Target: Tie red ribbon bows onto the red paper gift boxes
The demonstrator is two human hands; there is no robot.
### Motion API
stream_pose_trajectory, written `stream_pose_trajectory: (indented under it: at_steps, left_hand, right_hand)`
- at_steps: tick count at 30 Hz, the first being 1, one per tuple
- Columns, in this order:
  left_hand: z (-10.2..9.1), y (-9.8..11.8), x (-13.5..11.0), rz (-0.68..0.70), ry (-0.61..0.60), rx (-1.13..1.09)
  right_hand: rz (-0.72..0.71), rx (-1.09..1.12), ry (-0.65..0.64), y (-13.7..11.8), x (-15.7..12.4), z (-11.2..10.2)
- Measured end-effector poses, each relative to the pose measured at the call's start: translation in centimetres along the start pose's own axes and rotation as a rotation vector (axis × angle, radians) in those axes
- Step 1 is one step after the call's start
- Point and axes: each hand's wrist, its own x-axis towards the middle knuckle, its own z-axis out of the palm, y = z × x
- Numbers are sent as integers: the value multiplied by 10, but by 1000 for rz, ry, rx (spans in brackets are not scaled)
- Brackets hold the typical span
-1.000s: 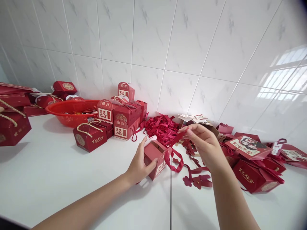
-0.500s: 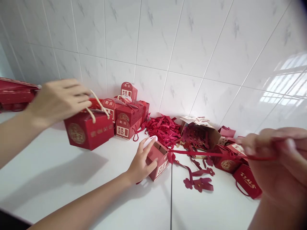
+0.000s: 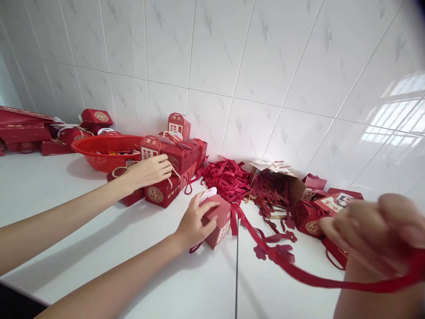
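My left hand (image 3: 195, 223) is closed around a small red gift box (image 3: 217, 218), its fingers over the top and near side. The box stands on the white table, with a white tab sticking up at its back and a pale printed panel facing front. A red ribbon (image 3: 300, 275) runs from the far side of this box to the right, sagging in a loose curve. Its other end is in my right hand (image 3: 375, 235), which is raised at the right edge, blurred, with fingers closed.
At left, another person's hand (image 3: 151, 170) touches a rope-handled red box (image 3: 162, 195). Behind are a red plastic basket (image 3: 89, 153) and stacked gift boxes (image 3: 182, 155). A ribbon pile (image 3: 227, 179), an open carton (image 3: 297, 188) of flower-ended strips and more boxes (image 3: 307, 221) lie toward the right.
The ribbon has gone from taut to slack as my right hand lowered slightly. The top of my box now looks covered. The other person's hand has set its box down farther right.
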Motion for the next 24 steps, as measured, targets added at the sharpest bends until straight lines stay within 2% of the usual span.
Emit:
stream_pose_trajectory:
  at_steps: [2,4,6,7,9,11,14,18,21,24]
  left_hand:
    - [1,-1,0,0,9,5]
    - [1,-1,0,-7,16,9]
    - [2,-2,-1,-15,15,5]
    - [2,-2,-1,-19,13,2]
    - [2,-2,-2,-31,2,-6]
    - [1,-2,-2,-54,-8,-13]
    - [1,-1,-3,-97,-30,-27]
    - [0,-1,-2,-104,-68,-56]
    - [-1,0,-3,-67,-76,-96]
    - [-2,4,-5,-31,-59,-151]
  right_hand:
    - [21,176,-381,-11,12,16]
    - [164,177,-674,-16,24,34]
    - [320,109,-819,-13,34,53]
    - [368,83,-839,-8,37,62]
    - [419,37,-801,7,41,78]
    - [480,34,-707,24,42,94]
    - [577,158,-564,49,40,117]
    - [614,350,-366,70,37,142]
    - [671,325,-258,78,37,152]
    - [721,217,-236,81,37,151]
